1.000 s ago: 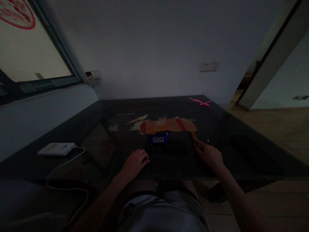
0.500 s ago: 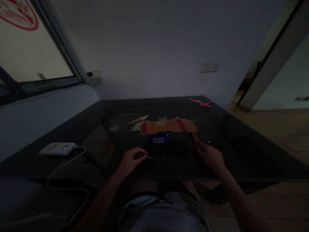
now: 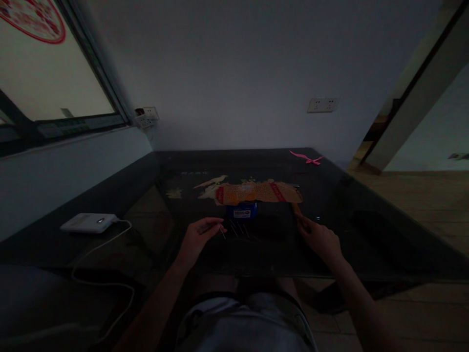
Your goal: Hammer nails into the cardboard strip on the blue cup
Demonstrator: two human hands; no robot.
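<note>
A thin, pale nail-like piece (image 3: 223,232) is pinched between the thumb and fingertips of my left hand (image 3: 195,241), pointing down toward the table. Just right of it, several similar thin pieces (image 3: 240,228) lie side by side on the dark tabletop. My right hand (image 3: 320,239) is closed around the wooden handle (image 3: 296,209) of a tool; its far end passes behind cardboard, so the head is mostly hidden. That torn strip of brown cardboard (image 3: 262,191), with red bands, rests across the top of a blue container (image 3: 242,211) bearing a white label.
A white power bank (image 3: 88,223) with a white cable (image 3: 106,240) lies on the left of the dark table (image 3: 234,261). A pink ribbon (image 3: 308,159) is at the back right. Something dark and flat (image 3: 392,239) lies at right. A wall stands behind, and the scene is dim.
My left hand has turned the thin piece from nearly level to pointing steeply downward, its fingers shifting slightly up. My right hand keeps its hold on the wooden handle.
</note>
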